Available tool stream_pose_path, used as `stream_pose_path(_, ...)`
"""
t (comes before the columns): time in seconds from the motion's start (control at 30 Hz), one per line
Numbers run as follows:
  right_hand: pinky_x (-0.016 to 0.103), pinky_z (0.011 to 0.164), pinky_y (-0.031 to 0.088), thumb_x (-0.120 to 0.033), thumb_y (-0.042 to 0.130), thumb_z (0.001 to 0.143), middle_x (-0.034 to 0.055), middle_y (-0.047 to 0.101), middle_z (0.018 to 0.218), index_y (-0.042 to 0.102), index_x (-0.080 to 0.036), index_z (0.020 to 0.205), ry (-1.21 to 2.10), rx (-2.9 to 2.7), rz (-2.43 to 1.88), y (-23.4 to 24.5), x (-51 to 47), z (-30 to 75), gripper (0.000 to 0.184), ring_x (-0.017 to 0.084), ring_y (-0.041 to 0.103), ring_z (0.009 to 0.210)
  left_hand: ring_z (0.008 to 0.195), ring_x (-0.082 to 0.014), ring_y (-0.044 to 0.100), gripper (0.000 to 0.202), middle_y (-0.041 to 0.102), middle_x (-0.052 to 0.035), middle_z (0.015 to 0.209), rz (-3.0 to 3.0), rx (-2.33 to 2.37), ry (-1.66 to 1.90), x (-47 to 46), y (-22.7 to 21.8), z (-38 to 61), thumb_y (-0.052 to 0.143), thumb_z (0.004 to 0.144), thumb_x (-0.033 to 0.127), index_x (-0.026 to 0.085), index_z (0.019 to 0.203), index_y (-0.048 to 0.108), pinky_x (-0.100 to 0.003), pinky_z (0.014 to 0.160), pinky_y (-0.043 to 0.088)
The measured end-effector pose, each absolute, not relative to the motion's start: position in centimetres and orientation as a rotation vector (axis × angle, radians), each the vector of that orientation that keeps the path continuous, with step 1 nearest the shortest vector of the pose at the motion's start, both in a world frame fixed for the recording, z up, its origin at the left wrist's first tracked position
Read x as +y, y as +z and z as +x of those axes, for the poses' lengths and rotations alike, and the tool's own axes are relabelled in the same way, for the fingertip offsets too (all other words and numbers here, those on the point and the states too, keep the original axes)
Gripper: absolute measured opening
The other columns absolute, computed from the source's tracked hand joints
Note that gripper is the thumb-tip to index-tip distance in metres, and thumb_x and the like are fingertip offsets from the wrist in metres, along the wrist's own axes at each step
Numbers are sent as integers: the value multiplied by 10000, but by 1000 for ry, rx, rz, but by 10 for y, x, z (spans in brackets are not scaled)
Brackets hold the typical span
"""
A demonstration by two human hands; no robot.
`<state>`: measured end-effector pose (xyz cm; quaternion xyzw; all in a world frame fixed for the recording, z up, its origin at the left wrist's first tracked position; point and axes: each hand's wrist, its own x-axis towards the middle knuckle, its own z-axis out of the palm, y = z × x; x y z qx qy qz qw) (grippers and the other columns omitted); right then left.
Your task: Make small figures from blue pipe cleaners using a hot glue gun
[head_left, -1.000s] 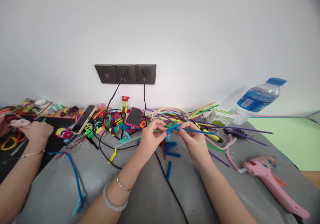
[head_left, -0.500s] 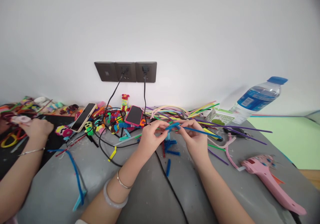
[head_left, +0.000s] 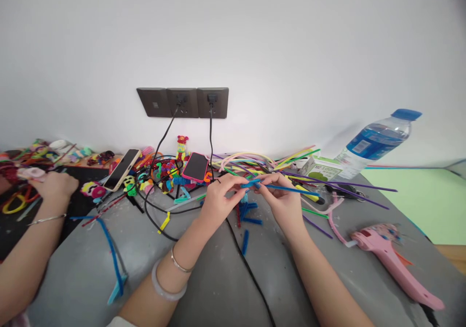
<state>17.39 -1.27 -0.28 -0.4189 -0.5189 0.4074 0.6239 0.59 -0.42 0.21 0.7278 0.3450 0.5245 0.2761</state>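
The pink-cased phone (head_left: 195,166) leans among the clutter near the wall, and everything else can be placed from it; the blue fuzzy stem (head_left: 307,192) is held up to the right of that phone and nearer the wearer, above the counter (head_left: 204,288); the left hand (head_left: 220,198) has thumb and forefinger closed in a pinch on blue fuzzy material at the stem's left end, though whether this is the same stem or a second piece is too small to tell; the right hand (head_left: 284,200) pinches the stem just beside it, fingers nearly together, and the long free end points away from the phone.

Short blue pieces (head_left: 245,242) lie nearer the wearer than the phone and to its right, below the hands; a bear figure (head_left: 181,147) stands just behind the phone and to its left; a second phone (head_left: 123,169) lies tilted farther left, and beyond that is a co-worker's hand (head_left: 60,186); coloured stems (head_left: 251,159) spread to the pink-cased phone's right; well past them are a tilted-looking water bottle (head_left: 378,145) and, nearer the wearer, a pink glue gun (head_left: 389,259).
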Motion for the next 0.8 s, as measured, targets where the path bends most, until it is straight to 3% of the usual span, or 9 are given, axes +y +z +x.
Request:
stream_pose_path(0.6, 303, 628, 600, -458, 770, 800, 30, 676, 804, 650, -216, 826, 1080, -1274, -921, 0, -9, 186, 270, 180, 698, 671, 757, -126, 667, 78, 683, -32, 820, 1897, 877, 1388, -2, 1, 3, 604, 859, 146, 184, 839, 670, -194, 669, 558)
stream_pose_path(0.8, 285, 614, 607, -464, 778, 794, 32, 689, 847, 668, -217, 861, 1254, -1185, -868, 0, -8, 195, 278, 159, 696, 618, 769, -156, 685, 78, 714, -56, 819, 1627, 814, 1359, -1, 0, 1, 686, 837, 242, 171, 838, 717, -233, 682, 574)
